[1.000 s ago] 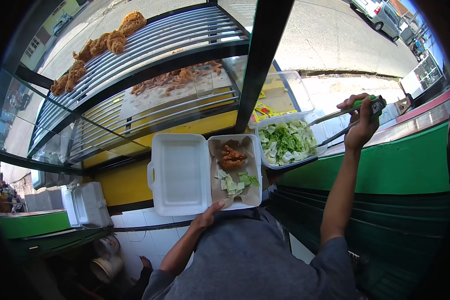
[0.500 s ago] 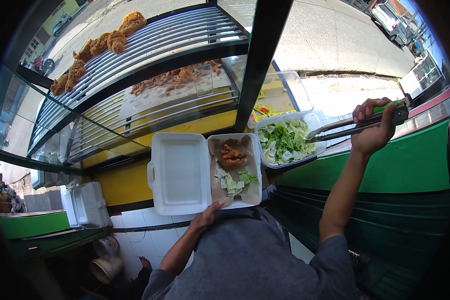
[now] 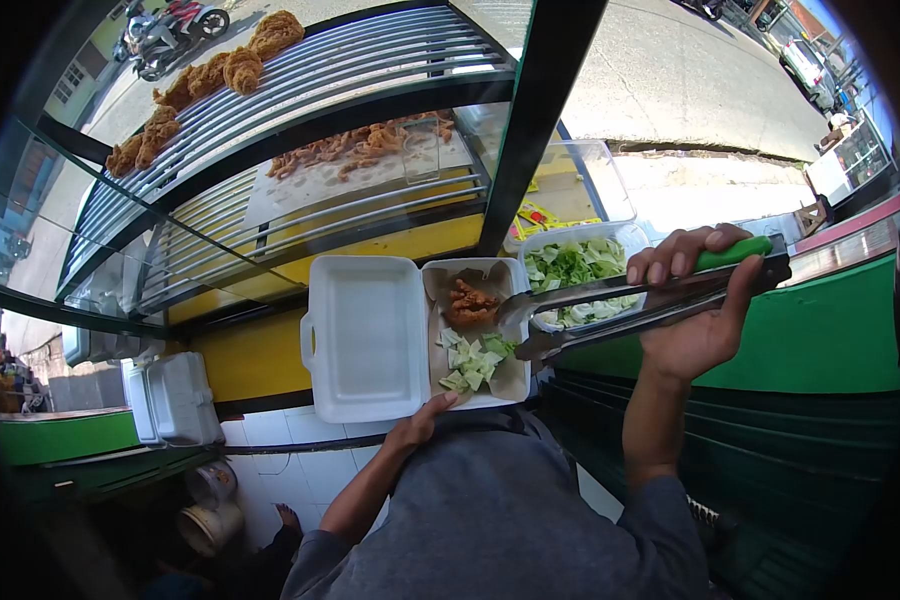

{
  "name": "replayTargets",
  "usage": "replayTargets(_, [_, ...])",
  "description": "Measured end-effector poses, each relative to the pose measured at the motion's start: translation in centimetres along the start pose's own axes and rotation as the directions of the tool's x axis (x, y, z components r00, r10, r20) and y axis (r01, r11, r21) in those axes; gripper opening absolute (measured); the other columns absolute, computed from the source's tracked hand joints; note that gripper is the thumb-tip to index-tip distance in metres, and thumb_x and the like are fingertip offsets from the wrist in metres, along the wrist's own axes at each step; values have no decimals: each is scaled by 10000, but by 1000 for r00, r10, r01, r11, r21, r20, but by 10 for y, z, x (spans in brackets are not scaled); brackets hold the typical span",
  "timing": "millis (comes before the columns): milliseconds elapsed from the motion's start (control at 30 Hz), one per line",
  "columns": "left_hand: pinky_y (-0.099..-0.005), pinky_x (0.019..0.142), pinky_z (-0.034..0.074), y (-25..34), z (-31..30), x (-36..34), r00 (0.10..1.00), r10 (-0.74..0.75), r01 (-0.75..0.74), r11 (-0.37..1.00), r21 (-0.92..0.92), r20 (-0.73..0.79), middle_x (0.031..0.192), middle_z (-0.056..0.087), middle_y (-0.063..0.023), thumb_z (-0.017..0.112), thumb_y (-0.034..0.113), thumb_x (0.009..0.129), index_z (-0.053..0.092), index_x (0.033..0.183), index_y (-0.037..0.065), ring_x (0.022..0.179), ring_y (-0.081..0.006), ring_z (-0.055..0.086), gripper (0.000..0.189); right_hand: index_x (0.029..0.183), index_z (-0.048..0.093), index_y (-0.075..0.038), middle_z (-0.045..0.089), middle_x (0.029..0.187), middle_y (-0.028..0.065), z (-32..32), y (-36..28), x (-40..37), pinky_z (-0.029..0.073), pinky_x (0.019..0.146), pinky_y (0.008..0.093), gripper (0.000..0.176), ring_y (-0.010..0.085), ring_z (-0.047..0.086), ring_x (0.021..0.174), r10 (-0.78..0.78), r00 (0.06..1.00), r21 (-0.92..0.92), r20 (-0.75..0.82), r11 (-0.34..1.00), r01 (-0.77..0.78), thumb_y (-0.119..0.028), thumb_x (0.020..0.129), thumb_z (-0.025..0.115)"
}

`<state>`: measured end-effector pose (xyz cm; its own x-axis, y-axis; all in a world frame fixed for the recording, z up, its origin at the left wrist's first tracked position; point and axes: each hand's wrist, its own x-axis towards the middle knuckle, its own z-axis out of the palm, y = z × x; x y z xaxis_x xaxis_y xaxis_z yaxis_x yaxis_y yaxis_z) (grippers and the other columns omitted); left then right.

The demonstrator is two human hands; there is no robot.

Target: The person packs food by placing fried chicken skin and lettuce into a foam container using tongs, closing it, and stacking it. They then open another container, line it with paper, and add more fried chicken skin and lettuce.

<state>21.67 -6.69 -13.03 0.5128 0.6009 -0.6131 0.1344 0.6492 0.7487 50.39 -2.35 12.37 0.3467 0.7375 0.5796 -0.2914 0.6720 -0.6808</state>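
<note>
An open white foam box (image 3: 364, 335) lies in front of me, its lid side to the left. Brown paper lines the right half, under a piece of fried chicken (image 3: 470, 302) and cut lettuce (image 3: 470, 362). My left hand (image 3: 422, 420) grips the near edge of the box, thumb on the rim and fingers hidden beneath. In my right hand (image 3: 695, 300) is a pair of metal tongs (image 3: 610, 318) with green on the handle. Their tips are parted over the box's right edge, beside the chicken and lettuce. Behind the tongs stands a clear tub of lettuce (image 3: 575, 262).
A glass display case with a slatted rack (image 3: 360, 75) holds fried chicken (image 3: 242, 70), with smaller fried pieces (image 3: 360, 145) on the shelf below. Closed foam boxes (image 3: 173, 400) are stacked at left. A clear container (image 3: 580, 180) with yellow packets sits behind the lettuce tub.
My right hand has brought the tongs left and nearer, from the lettuce tub to the foam box. The lettuce in the box looks fuller. A motorcycle has appeared on the street at upper left.
</note>
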Motion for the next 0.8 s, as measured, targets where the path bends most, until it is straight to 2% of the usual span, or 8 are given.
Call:
replayTargets(133, [-296, 995, 368, -2, -1, 4, 1000, -4, 5, 1000, 10, -18, 1152, 629, -124, 576, 451, 885, 631, 1167, -21, 1062, -229, 549, 552, 1056, 478, -37, 509, 789, 108, -41, -30, 29, 465, 652, 387, 379, 210, 521, 691, -142, 990, -147, -7, 979, 140, -380, 1048, 315])
replayTargets(167, [-286, 999, 362, -10, -5, 6, 1000, -20, 21, 999, 25, -14, 1161, 623, -111, 524, 427, 911, 617, 1179, -26, 1066, -210, 548, 534, 1035, 493, -31, 507, 773, 104, -57, -36, 39, 464, 652, 385, 368, 209, 520, 683, -161, 986, -209, -36, 966, 150, -372, 1042, 355])
replayTargets(233, [-267, 1007, 350, -24, -11, 14, 999, -50, 50, 997, 57, -4, 1177, 612, -86, 421, 378, 964, 589, 1203, -35, 1072, -171, 546, 506, 986, 519, -15, 509, 734, 102, -68, -29, 50, 468, 636, 384, 327, 214, 525, 656, -155, 977, -345, -145, 934, 97, -331, 1023, 441])
replayTargets(300, [-279, 1022, 343, -23, -11, 14, 999, -19, 19, 1000, 17, 36, 1204, 603, -91, 424, 378, 963, 579, 1218, -34, 1099, -177, 541, 509, 959, 527, 8, 540, 724, 107, -87, -8, 53, 496, 620, 353, 259, 203, 550, 636, -203, 967, -485, -153, 868, 106, -240, 1015, 478])
replayTargets(367, [-287, 1033, 339, -22, -10, 14, 998, -4, 5, 1000, -6, 58, 1226, 594, -95, 429, 379, 962, 571, 1231, -34, 1120, -183, 537, 513, 950, 529, 6, 556, 734, 93, -98, 18, 47, 503, 628, 335, 231, 169, 555, 637, -185, 966, -643, -183, 765, 24, -211, 1013, 483])
replayTargets(433, [-294, 1040, 337, -23, -12, 15, 998, 2, -1, 1000, -13, 61, 1243, 587, -98, 433, 383, 960, 563, 1243, -33, 1135, -188, 535, 519, 928, 533, 2, 563, 726, 79, -112, 41, 39, 490, 612, 316, 218, 148, 557, 640, -170, 968, -617, -184, 787, 21, -196, 1010, 491])
replayTargets(600, [-295, 1029, 353, -27, -15, 16, 997, 8, -7, 1000, -11, 74, 1226, 597, -103, 449, 398, 950, 566, 1238, -30, 1118, -192, 549, 530, 826, 531, -17, 490, 643, 46, -103, 34, 42, 397, 498, 266, 277, 118, 475, 529, -184, 956, -557, -230, 830, 25, -241, 988, 543])
replayTargets(800, [-290, 1014, 366, -20, -10, 11, 999, -13, 16, 998, -54, 48, 1202, 605, -100, 460, 410, 939, 569, 1235, -22, 1093, -190, 559, 535, 848, 526, -8, 489, 641, 63, -92, 21, 47, 389, 470, 265, 287, 124, 471, 516, -217, 951, -536, -220, 841, 68, -263, 975, 563])
